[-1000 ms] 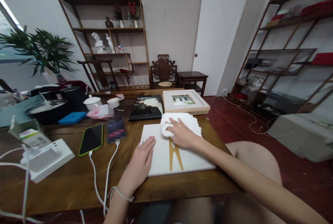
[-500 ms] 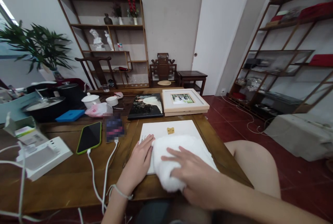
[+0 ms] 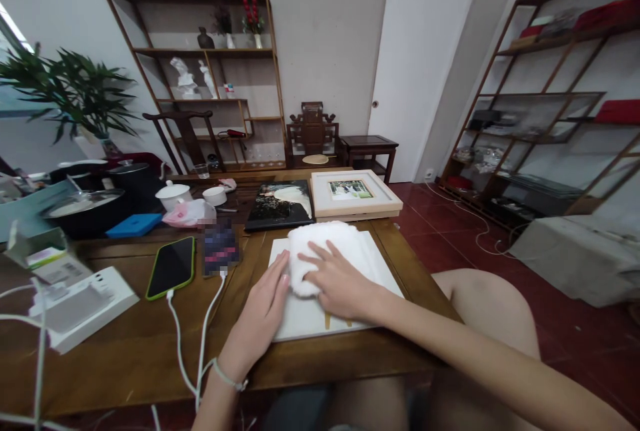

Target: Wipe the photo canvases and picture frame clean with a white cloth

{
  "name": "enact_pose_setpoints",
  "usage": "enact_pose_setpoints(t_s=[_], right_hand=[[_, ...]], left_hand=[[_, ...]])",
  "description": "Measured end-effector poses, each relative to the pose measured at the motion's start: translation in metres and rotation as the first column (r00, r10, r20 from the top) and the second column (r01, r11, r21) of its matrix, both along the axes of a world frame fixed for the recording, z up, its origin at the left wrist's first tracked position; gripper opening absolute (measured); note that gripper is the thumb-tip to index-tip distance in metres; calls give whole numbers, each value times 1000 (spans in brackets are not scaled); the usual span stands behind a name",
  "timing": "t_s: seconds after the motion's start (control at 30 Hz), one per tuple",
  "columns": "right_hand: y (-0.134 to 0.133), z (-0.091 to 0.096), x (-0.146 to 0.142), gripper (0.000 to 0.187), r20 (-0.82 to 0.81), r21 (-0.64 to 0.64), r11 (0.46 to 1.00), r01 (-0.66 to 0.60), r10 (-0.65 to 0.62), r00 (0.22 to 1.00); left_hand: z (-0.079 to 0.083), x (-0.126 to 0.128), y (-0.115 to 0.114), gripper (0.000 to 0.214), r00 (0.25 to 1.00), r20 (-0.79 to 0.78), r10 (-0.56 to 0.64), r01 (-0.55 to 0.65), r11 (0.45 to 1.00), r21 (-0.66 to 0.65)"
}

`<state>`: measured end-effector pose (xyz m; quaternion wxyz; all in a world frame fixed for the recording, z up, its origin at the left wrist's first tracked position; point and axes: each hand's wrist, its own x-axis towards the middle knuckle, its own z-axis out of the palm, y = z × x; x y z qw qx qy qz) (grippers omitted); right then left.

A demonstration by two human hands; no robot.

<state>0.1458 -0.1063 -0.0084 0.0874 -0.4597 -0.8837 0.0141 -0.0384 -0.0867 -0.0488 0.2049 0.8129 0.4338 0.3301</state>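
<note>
A flat white board lies on the wooden table in front of me. A folded white towel rests on its far part. My right hand grips the towel from above, some fingers stretched across it and others curled into it. Along the board's left edge lies my left hand, flat with fingers extended, beside the towel. Part of a gold-coloured marking shows near the board's front edge, below my right hand. The towel and my hands hide much of the board.
Beyond the board lie a dark picture panel and a pale framed photo. To the left are a phone on a white cable, a white box, a blue box and a pot. My knee is at right.
My right hand has moved the towel away from me, from the board's near part to its far part. The front edge now shows. My left hand stays by the left edge, shifted slightly.
</note>
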Motion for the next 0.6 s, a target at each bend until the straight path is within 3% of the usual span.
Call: enact_pose_setpoints(t_s=[0.13, 0.23, 0.3, 0.4, 0.5, 0.6], right_hand=[[-39, 13, 1, 32, 9, -56, 944, -325, 326, 945], [-61, 27, 12, 36, -21, -153, 907, -391, 393, 919], [-67, 35, 21, 37, -31, -200, 923, -328, 329, 944], [-59, 44, 32, 31, 21, -200, 972, -126, 132, 991], [-29, 43, 38, 29, 67, -127, 989, 77, -69, 995], [10, 38, 33, 26, 33, -121, 986, 115, -111, 993]], left_hand=[[-1, 1, 0, 52, 1000, 24, 9, -11, 999, 50], [-2, 1, -1, 51, 1000, -9, -5, 5, 998, 55], [-2, 2, -1, 50, 998, -57, -14, 16, 999, 34], [-4, 2, 0, 45, 989, -139, -40, 45, 999, 30], [-7, 3, 2, 40, 984, -173, -53, 67, 995, 79], [-9, 2, 5, 38, 980, -188, -59, 80, 991, 109]])
